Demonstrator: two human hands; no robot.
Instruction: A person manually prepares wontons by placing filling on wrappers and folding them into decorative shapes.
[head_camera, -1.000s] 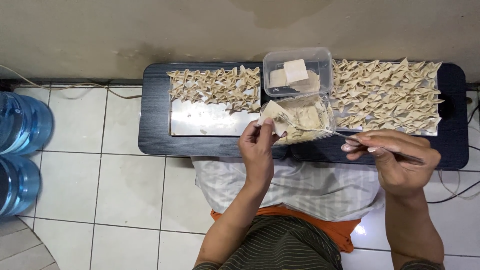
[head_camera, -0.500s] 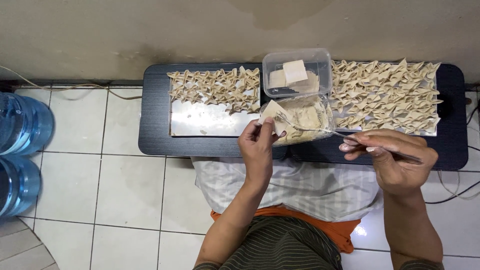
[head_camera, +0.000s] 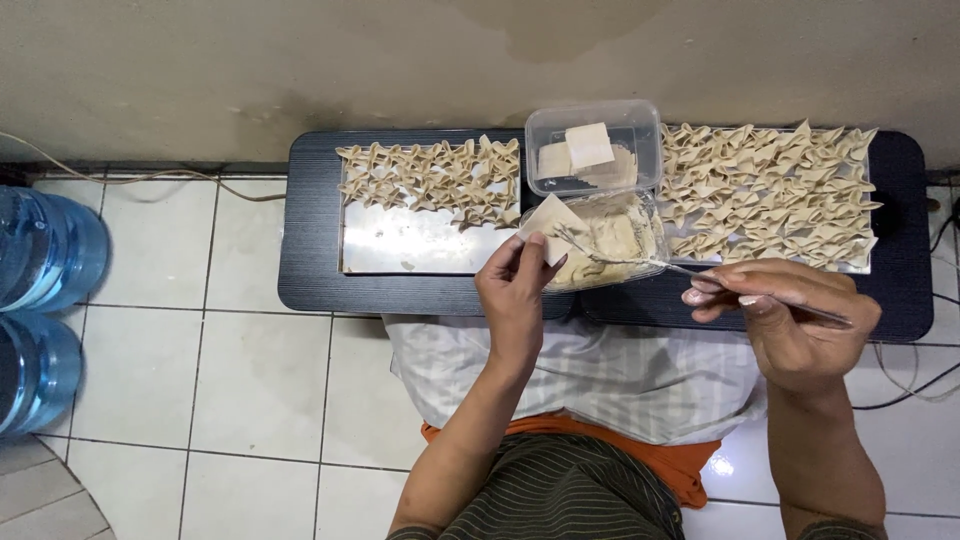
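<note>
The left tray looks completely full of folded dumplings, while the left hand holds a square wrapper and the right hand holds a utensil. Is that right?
Not quite. In the head view, the left tray is only partly filled: dumplings cover its far part, its near part bare. The left hand does hold a wrapper, the right hand a utensil.

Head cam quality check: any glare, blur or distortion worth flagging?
Head view: lighting soft and even, shadows faint. Glare on the bare metal of the left tray and a bright spot on the floor tile near the knee. Left hand, wrapper and right hand are sharp, no motion blur. Mild wide-angle bowing at the water bottles.
</note>
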